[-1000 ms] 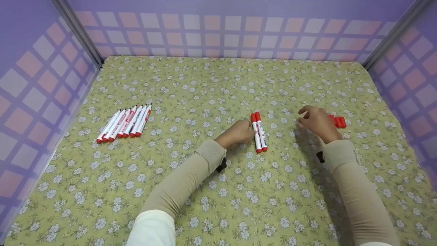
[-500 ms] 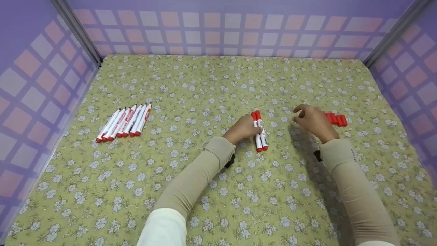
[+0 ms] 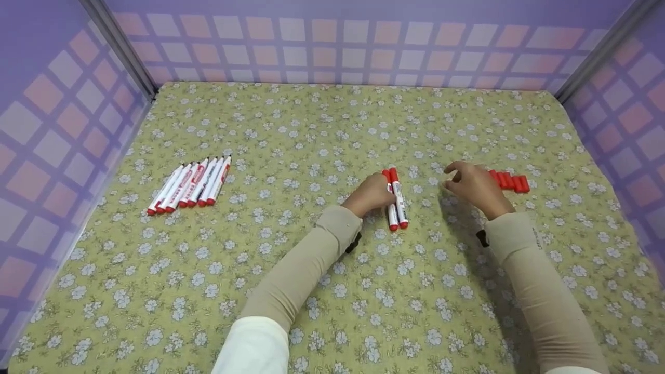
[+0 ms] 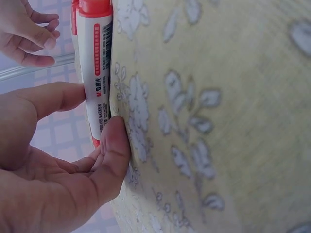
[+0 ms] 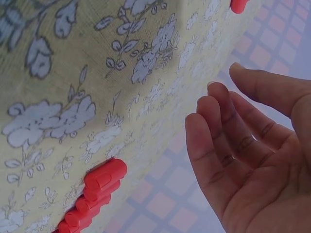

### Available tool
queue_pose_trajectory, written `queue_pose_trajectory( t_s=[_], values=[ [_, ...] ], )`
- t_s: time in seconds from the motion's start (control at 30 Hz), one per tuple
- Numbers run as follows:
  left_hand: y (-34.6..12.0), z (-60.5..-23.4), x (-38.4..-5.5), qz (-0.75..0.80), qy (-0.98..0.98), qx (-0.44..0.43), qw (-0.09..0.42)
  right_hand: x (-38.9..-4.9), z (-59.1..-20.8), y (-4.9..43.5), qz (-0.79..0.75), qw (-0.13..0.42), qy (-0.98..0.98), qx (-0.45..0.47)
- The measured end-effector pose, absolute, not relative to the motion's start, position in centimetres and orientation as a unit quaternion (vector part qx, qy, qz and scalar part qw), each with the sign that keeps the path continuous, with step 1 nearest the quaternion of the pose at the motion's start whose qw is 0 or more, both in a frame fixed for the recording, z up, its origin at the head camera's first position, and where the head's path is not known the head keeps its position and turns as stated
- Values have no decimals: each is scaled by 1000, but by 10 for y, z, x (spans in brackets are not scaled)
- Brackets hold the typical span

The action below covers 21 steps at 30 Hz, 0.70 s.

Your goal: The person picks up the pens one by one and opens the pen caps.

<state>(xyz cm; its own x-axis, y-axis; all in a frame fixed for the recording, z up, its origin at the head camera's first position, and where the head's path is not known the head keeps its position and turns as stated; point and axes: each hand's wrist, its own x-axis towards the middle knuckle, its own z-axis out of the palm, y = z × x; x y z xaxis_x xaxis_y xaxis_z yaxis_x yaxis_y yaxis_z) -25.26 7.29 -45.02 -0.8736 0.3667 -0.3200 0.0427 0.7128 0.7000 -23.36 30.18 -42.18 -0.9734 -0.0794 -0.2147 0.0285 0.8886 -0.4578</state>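
Note:
Two capped whiteboard markers lie side by side on the tablecloth. My left hand pinches the left marker around its barrel, with thumb and fingers on opposite sides in the left wrist view. The right marker lies just beyond the fingertips. My right hand hovers to the right of the pair, holding nothing, its fingers loosely bent and apart in the right wrist view. Close beside it is a row of several red marker caps, partly hidden behind the hand in the head view.
Several uncapped white markers with red ends lie in a slanted row at the left. A yellow-green floral tablecloth covers the table. Purple checked panels enclose the back and sides.
My left hand has moved a little right and forward onto the left marker and grips it. The right hand has shifted slightly left, showing more of the red caps.

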Motion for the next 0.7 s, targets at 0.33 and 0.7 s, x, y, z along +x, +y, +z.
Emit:
queue_pose_trajectory(
  t_s=[0.33, 0.7],
  values=[
    [76, -449, -249, 360, 900, 128, 213, -232, -421, 297, -223, 119, 967, -25],
    [76, -452, -251, 357, 900, 120, 219, -232, -421, 297, -246, 126, 960, -38]
  ],
)
